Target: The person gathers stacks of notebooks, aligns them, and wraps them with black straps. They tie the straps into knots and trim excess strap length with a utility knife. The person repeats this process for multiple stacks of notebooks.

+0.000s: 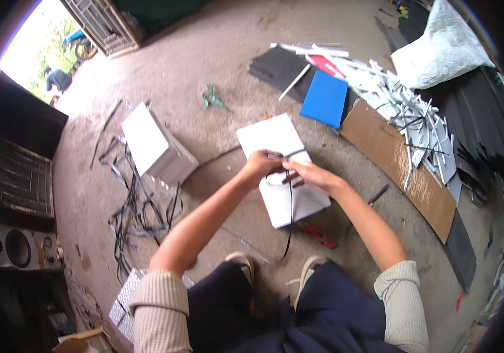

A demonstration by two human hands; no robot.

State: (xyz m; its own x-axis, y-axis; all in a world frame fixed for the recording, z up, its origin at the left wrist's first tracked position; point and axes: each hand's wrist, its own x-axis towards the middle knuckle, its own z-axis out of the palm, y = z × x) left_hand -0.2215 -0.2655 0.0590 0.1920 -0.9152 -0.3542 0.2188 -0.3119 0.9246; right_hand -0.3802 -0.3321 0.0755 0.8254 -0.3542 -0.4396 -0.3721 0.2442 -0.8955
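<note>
Concrete floor, with a white rectangular stack at left. A white block lies centrally, before the person's shoes. Above it, left hand and right hand meet, fingers pinched on a black strap crossing the block.

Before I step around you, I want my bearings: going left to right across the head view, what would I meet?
Speaker, left white block, middle white block, white sack.
</note>
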